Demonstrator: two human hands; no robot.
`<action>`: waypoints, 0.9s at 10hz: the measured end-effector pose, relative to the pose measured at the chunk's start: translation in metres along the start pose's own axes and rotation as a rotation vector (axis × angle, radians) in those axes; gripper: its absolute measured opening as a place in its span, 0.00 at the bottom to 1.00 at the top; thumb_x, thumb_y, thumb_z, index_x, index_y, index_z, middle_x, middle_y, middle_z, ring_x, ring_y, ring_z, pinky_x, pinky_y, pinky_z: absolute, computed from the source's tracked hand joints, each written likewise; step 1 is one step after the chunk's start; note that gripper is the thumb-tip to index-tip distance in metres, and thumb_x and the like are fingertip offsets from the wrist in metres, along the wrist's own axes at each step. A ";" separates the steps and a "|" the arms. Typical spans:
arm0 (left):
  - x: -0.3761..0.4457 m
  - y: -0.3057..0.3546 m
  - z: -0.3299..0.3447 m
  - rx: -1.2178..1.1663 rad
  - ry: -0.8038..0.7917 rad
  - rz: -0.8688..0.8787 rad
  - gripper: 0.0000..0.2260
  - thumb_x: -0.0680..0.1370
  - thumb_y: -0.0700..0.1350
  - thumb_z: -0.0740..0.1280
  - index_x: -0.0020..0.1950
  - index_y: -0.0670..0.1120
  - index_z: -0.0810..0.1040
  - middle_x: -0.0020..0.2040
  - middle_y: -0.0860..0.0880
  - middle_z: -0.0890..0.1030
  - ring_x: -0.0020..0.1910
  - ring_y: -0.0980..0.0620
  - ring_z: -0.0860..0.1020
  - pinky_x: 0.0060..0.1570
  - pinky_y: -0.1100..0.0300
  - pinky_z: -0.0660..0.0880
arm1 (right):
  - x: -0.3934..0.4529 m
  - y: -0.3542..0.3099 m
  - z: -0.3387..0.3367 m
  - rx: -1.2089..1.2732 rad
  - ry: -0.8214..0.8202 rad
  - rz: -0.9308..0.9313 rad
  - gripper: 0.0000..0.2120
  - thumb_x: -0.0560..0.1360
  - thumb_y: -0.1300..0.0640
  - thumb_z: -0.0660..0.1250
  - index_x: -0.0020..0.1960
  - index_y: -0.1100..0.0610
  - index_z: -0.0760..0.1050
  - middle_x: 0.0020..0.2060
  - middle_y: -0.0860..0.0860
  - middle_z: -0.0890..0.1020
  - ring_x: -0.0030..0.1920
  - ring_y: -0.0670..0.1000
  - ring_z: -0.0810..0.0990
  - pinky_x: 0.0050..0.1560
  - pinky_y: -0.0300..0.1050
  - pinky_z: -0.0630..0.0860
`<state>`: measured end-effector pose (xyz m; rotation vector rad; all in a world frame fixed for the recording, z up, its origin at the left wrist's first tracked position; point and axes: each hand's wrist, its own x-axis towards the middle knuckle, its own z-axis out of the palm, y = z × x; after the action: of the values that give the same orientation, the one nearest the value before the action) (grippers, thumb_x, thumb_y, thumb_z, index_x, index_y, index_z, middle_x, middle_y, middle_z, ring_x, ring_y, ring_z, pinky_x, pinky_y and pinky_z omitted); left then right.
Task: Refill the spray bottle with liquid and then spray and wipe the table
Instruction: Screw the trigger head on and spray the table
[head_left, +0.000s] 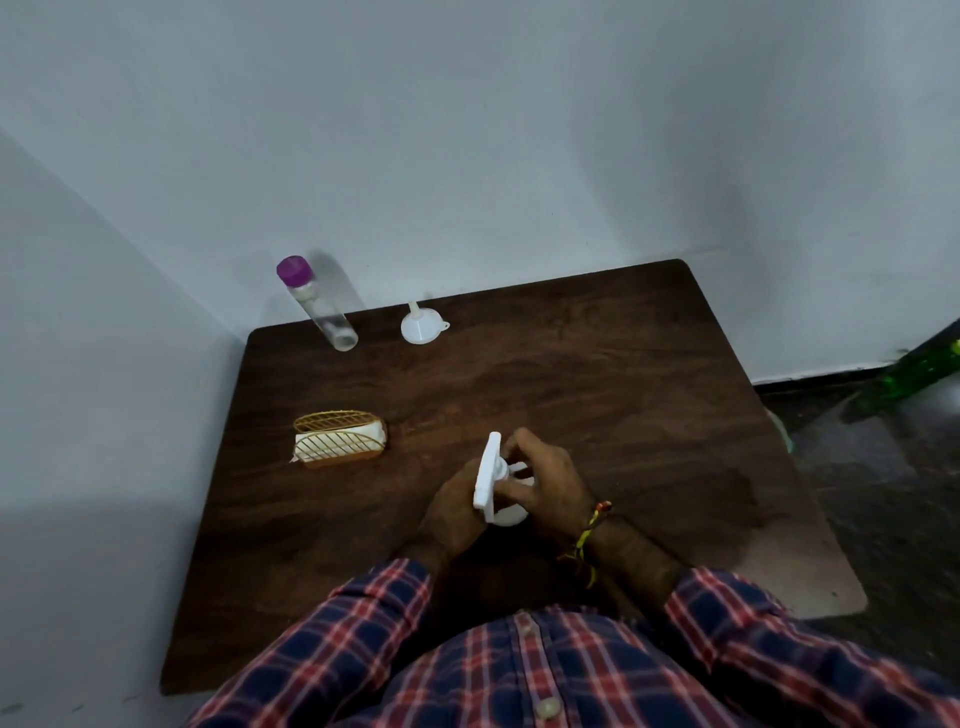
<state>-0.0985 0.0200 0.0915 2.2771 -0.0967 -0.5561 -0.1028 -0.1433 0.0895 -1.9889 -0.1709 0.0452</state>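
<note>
White plastic spray bottle, near the table's front middle — left hand wrapped round the body, right hand gripping at the neck under the trigger head. Probably light, stiff, a little slick; best held by the body. Beyond: funnel, purple-capped clear bottle, napkin holder.

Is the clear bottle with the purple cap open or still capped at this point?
Capped. The purple cap sits on top of the clear bottle, which stands at the table's far left edge, untouched by either hand.
</note>
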 end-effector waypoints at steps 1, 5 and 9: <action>-0.003 0.001 -0.001 0.004 -0.024 -0.012 0.19 0.79 0.43 0.68 0.69 0.45 0.71 0.61 0.52 0.73 0.60 0.58 0.71 0.58 0.69 0.64 | -0.004 0.000 0.000 0.030 -0.102 -0.025 0.23 0.72 0.55 0.75 0.65 0.53 0.75 0.57 0.46 0.82 0.57 0.43 0.80 0.58 0.38 0.77; -0.004 -0.001 -0.001 -0.090 0.065 0.026 0.17 0.76 0.40 0.71 0.64 0.45 0.75 0.56 0.57 0.74 0.58 0.57 0.75 0.52 0.75 0.67 | -0.010 0.002 0.004 0.105 -0.038 0.034 0.17 0.73 0.59 0.75 0.60 0.56 0.79 0.54 0.47 0.84 0.56 0.44 0.82 0.59 0.45 0.79; -0.002 -0.014 0.007 -0.039 0.109 0.096 0.19 0.74 0.37 0.72 0.61 0.52 0.74 0.54 0.58 0.78 0.52 0.64 0.75 0.54 0.75 0.69 | -0.004 0.000 0.002 0.139 -0.026 0.158 0.12 0.68 0.58 0.77 0.49 0.56 0.79 0.44 0.50 0.85 0.47 0.46 0.83 0.51 0.53 0.81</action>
<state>-0.1048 0.0256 0.0775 2.2462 -0.1397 -0.3803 -0.1066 -0.1420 0.0882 -1.8598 -0.0258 0.1797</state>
